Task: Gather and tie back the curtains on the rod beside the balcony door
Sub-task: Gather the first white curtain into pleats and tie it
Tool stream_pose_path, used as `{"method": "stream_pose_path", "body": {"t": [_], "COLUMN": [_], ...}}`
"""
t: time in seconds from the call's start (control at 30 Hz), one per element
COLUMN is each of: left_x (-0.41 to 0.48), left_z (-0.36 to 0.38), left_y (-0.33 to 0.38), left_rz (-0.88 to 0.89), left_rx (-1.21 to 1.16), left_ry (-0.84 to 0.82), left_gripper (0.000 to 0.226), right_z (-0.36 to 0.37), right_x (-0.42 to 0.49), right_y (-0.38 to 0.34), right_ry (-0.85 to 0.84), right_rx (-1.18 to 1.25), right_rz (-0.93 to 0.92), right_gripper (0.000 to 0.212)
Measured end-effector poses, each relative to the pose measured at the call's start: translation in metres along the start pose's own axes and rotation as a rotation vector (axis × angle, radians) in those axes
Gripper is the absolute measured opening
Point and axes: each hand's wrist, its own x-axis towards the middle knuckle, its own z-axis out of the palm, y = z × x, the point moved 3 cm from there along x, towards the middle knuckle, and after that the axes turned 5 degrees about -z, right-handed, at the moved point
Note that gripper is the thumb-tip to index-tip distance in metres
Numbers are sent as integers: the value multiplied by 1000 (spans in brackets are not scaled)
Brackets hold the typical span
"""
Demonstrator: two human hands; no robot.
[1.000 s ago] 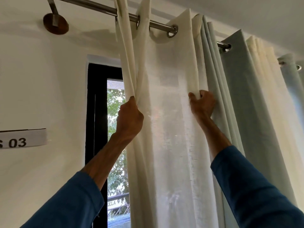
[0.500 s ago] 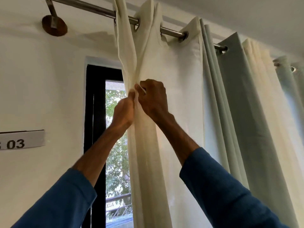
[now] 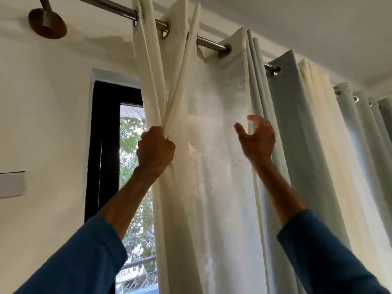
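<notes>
left hand [image 3: 156, 149] clenches bunched cream curtain [image 3: 214, 198]; right hand [image 3: 257, 141] fingers apart; outside lettering [image 3: 125, 272] "epla"

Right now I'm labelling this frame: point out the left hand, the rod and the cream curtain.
left hand [image 3: 156, 149]: head view, back of the fist.
rod [image 3: 209, 43]: head view, bare metal stretch.
cream curtain [image 3: 216, 166]: head view, flat middle panel.
</notes>
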Motion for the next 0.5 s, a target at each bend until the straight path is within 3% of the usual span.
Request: {"method": "stream_pose_path", "body": {"t": [0.07, 0.13, 0.23, 0.37, 0.5], "left_x": [4, 9, 15, 13, 12], "left_z": [0, -2, -1, 3, 10], "left_y": [-7, -13, -21, -20, -17], "left_rz": [5, 2, 29, 53, 105], "left_rx": [28, 43, 76, 59, 29], "left_ry": [8, 4, -4, -1, -15], "left_gripper": [40, 39, 36, 34, 31], "right_z": [9, 16, 23, 43, 60], "right_x": [19, 30, 43, 52, 48], "right_y": [19, 25, 18, -7, -64], "right_ry": [-145, -127, -80, -114, -65], "right_rx": [-103, -104, -83, 115, 89], "right_rz": [186, 230, 162, 114, -91], "right_gripper": [76, 89, 73, 28, 42]}}
